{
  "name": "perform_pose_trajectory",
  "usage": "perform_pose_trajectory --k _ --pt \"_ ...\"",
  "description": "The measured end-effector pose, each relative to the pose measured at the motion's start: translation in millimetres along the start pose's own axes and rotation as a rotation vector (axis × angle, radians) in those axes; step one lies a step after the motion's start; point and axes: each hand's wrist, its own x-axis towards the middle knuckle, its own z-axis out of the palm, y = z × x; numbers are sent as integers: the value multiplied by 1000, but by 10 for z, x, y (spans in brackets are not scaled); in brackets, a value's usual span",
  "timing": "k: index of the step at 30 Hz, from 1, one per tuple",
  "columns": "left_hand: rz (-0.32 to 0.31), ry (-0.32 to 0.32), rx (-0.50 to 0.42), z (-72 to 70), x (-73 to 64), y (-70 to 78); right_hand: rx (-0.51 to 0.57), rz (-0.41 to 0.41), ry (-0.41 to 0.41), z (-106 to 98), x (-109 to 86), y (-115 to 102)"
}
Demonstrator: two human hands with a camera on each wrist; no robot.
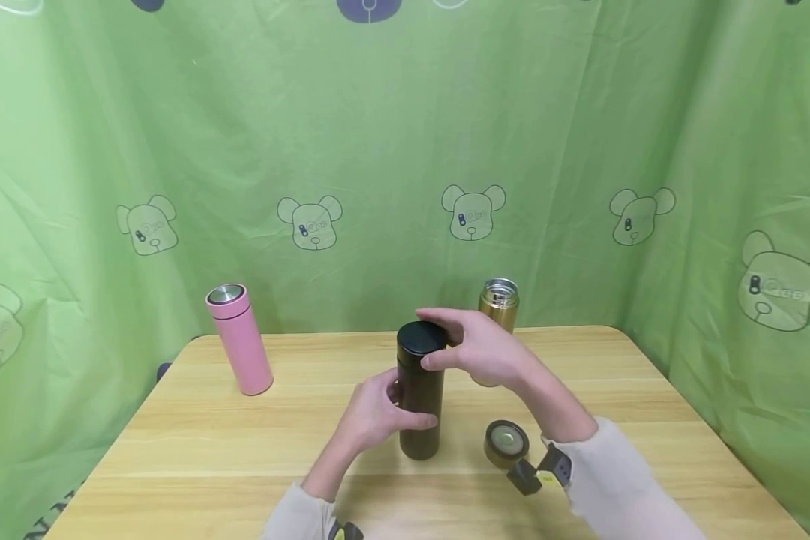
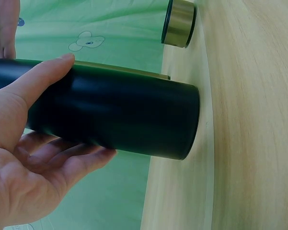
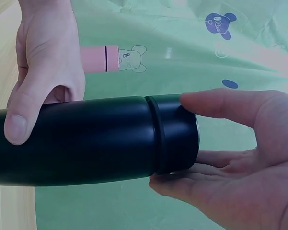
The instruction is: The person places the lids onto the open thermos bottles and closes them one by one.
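Note:
A black thermos bottle (image 1: 420, 405) is upright in front of me, its base right at or close over the table. My left hand (image 1: 373, 414) grips its body, thumb on one side and fingers round the other. At the top, my right hand (image 1: 481, 346) holds the black lid (image 3: 178, 136) between thumb and fingers. In the right wrist view a dark groove separates lid and body. Just behind my right hand stands a gold thermos bottle (image 1: 498, 301) with an uncovered steel mouth. Its lower part is partly hidden by that hand.
A gold lid (image 1: 506, 441) lies on the wooden table (image 1: 297, 480), below my right forearm. Farther left stands a pink thermos bottle (image 1: 245, 349) with its lid on. A green curtain (image 1: 378, 135) with bear heads printed on it hangs behind and at both sides.

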Motion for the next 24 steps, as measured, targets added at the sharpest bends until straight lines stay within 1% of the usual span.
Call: perform_pose_trajectory --k 3,8,14,20,24 --pt "4 1 -4 2 4 -3 -4 8 10 3 -3 3" --pt "6 1 -2 3 10 -10 -31 -3 35 10 7 1" --pt "4 -1 14 -2 3 -8 -68 -19 94 41 11 5" --pt "-2 -6 22 -2 -5 -3 -131 15 173 103 34 13" --pt "0 -2 34 -4 0 -2 -143 31 204 128 55 20"
